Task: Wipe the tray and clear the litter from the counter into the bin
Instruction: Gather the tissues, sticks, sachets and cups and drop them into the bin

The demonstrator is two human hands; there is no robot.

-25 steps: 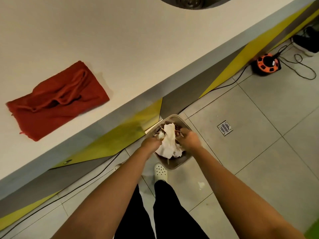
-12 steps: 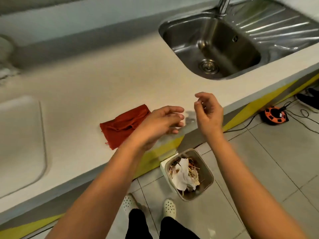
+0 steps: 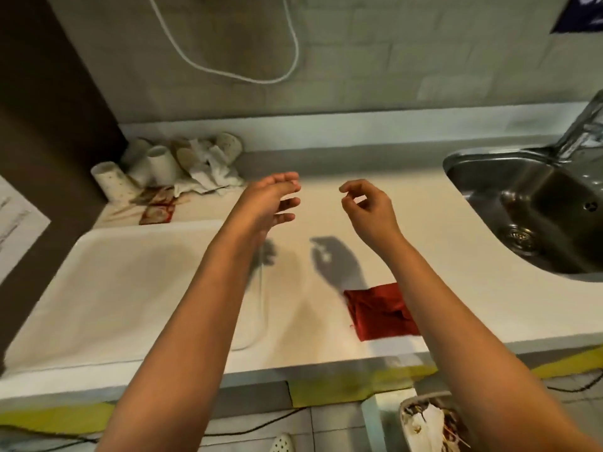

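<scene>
Two bare hands hang over the counter (image 3: 326, 340) with nothing in them, which suggests the step in hand is the reach for another load of litter. Nearest, below the counter's front edge on the floor, the bin (image 3: 424, 422) stands at the person's right, already holding crumpled paper and thin sticks. On the counter, just inside the front edge, lies a red cloth (image 3: 378, 311), partly hidden by the right forearm. Toward the left end sits the white tray (image 3: 130, 288), bare on top; whether it is wiped clean cannot be told. Above mid-counter the left hand (image 3: 270, 203) is spread, fingers apart and fairly straight, while the right hand (image 3: 365, 207) has its fingers loosely curled round nothing. Farthest off, in the back left corner against the wall, waits the litter (image 3: 173, 171): paper cups on their sides, crumpled napkins, red wrappers and sticks. The next move probably calls for both hands to go farther back and left, past the tray's far edge, and gather a bundle without scattering the loose sticks. A steel sink (image 3: 538, 207) fills the right end.
</scene>
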